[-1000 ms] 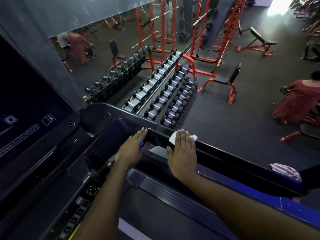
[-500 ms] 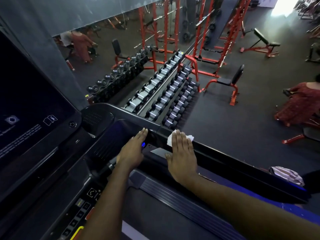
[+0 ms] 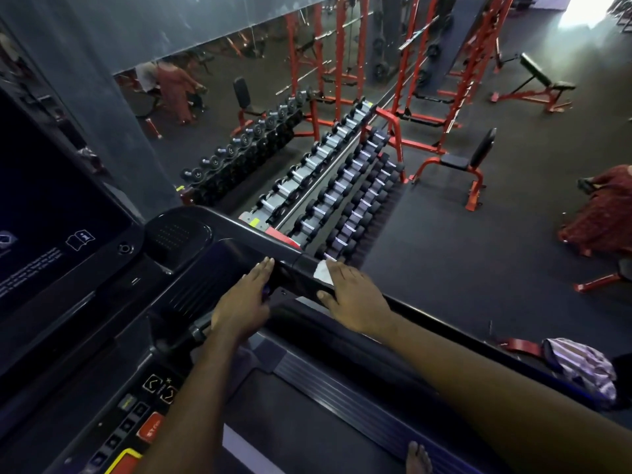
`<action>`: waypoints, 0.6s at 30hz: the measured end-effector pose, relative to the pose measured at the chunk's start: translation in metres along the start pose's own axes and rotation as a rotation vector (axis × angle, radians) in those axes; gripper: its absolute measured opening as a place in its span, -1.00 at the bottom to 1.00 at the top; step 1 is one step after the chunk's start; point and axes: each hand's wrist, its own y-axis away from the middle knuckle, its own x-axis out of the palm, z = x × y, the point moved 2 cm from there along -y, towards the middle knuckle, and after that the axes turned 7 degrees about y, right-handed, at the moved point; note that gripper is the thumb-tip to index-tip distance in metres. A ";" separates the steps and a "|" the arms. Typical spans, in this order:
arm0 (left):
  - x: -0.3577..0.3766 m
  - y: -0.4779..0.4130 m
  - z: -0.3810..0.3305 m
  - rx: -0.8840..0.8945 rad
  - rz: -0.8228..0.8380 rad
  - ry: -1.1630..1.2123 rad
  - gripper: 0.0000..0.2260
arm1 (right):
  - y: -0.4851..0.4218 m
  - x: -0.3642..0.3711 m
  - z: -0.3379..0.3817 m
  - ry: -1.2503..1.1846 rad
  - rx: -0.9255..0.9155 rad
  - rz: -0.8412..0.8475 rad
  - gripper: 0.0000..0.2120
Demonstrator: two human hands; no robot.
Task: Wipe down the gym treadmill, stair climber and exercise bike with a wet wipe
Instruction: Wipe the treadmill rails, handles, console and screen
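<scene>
wipe (image 3: 322, 271) mostly hidden under right hand (image 3: 355, 299) | left hand (image 3: 244, 302) flat on treadmill (image 3: 191, 234)

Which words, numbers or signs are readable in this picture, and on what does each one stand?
"STOP", tilted, last letter unclear: on the red button of the treadmill panel.
Two arrow signs, no words: on the buttons above it.
Book-shaped sign, no words: on the dark screen.
White text lines on the screen: too blurred to read.
Marks on the dumbbells: too small to read.
</scene>
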 end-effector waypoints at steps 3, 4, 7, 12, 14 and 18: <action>0.004 -0.005 -0.010 0.001 -0.039 0.045 -0.34 | -0.016 -0.009 -0.010 -0.144 0.046 0.157 -0.34; 0.006 -0.007 -0.016 -0.001 -0.056 0.094 -0.35 | -0.027 -0.013 -0.011 -0.216 0.062 0.243 -0.36; 0.021 -0.014 -0.048 -0.064 -0.079 0.167 -0.39 | -0.057 -0.025 -0.020 -0.474 0.069 0.510 -0.39; 0.033 -0.019 -0.065 -0.218 -0.133 0.150 -0.45 | -0.062 -0.020 -0.049 -0.752 0.231 0.695 -0.17; 0.033 -0.021 -0.067 -0.275 -0.123 0.111 -0.49 | -0.064 -0.013 -0.063 -0.724 0.224 0.737 -0.18; 0.034 -0.025 -0.080 -0.372 -0.114 0.059 -0.49 | -0.072 -0.022 -0.056 -0.986 0.261 0.631 -0.42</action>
